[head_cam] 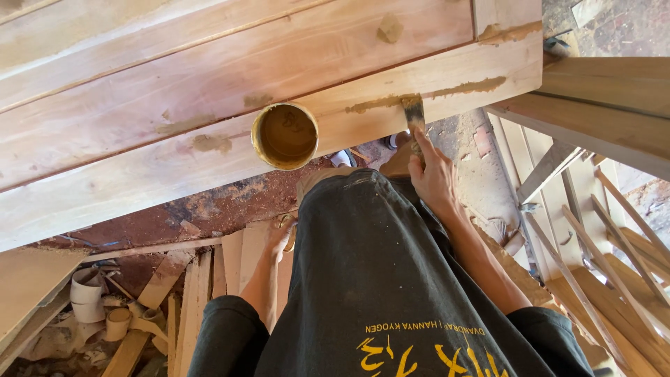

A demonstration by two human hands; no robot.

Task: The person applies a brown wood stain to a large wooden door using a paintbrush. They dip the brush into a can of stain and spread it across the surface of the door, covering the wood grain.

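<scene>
Head view looks straight down past a dark shirt at a pale wooden door frame (209, 105) lying flat across the top of the picture, and everything else sits relative to it. The right hand (433, 174) reaches up to the frame's near edge, its fingers clenched around the handle of a putty knife (415, 115); the forefinger lies along the handle, likely to press the blade flat against the wood. The blade rests on a streak of tan wood filler (380, 103) smeared along that near rail, with another streak (471, 86) just beyond it toward the frame's right end. A round open tin of filler (284, 135) stands on the same rail, to the left of the knife and near enough for reloading the blade without stepping away. More dabs of filler show further in on the boards.

The left hand (279, 234) hangs below the frame's edge at the person's side. It seems to hold a small yellowish thing, but its fingers are mostly hidden, so I cannot tell their grip.

Under the frame, the reddish floor is littered: loose wood offcuts (230, 262) lie below the tin, short white pipe pieces (87, 293) lie toward the frame's left end, and a rack of slats (607, 237) leans beyond its right end. The person's own body and raised knee crowd the space beneath the rail.
</scene>
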